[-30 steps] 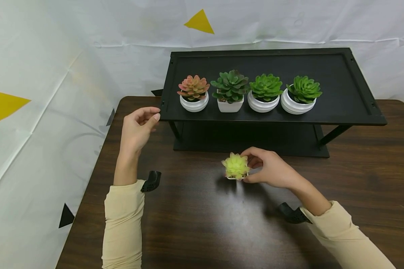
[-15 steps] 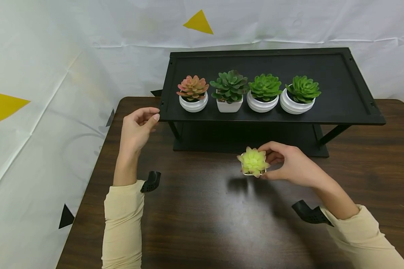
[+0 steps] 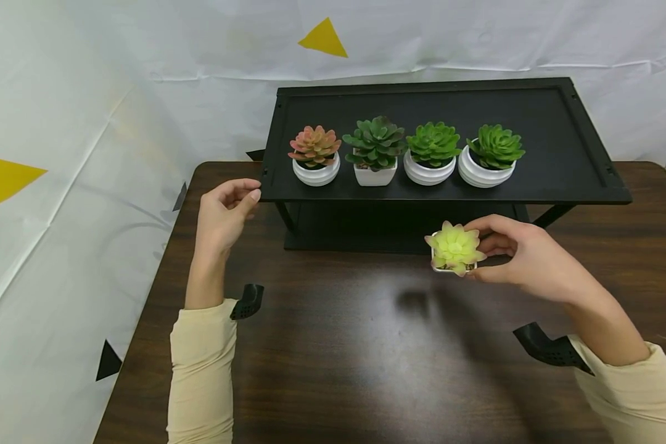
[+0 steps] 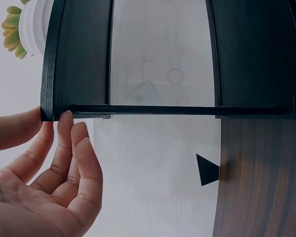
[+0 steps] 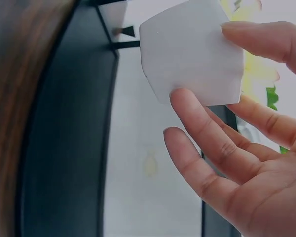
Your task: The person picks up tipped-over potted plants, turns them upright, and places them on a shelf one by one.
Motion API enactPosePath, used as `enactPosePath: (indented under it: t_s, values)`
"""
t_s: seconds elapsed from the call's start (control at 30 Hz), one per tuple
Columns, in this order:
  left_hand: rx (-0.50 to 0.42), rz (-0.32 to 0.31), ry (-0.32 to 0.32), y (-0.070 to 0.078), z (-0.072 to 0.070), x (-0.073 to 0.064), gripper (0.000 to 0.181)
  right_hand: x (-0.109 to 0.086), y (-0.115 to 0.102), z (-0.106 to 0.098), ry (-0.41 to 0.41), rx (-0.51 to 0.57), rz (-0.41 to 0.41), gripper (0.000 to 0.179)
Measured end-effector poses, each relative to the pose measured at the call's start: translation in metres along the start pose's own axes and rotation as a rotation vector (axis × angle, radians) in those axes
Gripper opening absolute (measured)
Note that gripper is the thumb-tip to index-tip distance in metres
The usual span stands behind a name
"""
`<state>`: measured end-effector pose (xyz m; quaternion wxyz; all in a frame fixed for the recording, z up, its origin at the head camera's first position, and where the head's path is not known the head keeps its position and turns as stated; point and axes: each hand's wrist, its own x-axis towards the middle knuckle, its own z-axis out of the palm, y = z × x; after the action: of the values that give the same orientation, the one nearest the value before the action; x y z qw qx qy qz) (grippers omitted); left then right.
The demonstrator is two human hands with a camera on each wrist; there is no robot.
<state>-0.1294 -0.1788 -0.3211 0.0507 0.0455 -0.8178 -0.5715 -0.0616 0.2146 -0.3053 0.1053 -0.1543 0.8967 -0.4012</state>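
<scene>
My right hand [image 3: 538,259] holds a small potted succulent [image 3: 455,246] with pale yellow-green leaves, thumb on one side and fingers on the other. Its square white pot [image 5: 192,57] fills the top of the right wrist view. The pot is raised above the table in front of the black two-tier shelf [image 3: 566,142]. At the shelf's front left corner, my left hand [image 3: 222,213] pinches the top board's edge between thumb and fingers. On that board stand an orange-pink succulent [image 3: 314,148], a dark green one [image 3: 375,145] and two bright green ones [image 3: 433,145] in white pots.
The dark wood table [image 3: 333,345] carries the shelf near its back edge. White sheeting [image 3: 200,37] with yellow and black triangles hangs behind and at the left. The lower tier [image 3: 355,228] lies under the top board.
My right hand has carried the yellow-green succulent up and to the right, away from the tabletop towards the shelf's front edge. My left hand has kept its place at the corner.
</scene>
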Motion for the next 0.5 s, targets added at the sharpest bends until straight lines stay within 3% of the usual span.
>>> enactPosePath:
  t_s: [0.23,0.5]
  values:
    - [-0.009,-0.001,0.002,0.000,0.000,0.000,0.019,-0.007,-0.002,-0.022,0.059,-0.007,0.031,0.053]
    - [0.007,-0.010,-0.004,-0.001,0.000,0.000,0.023,-0.011,-0.004,-0.041,0.142,-0.030,0.128,0.058]
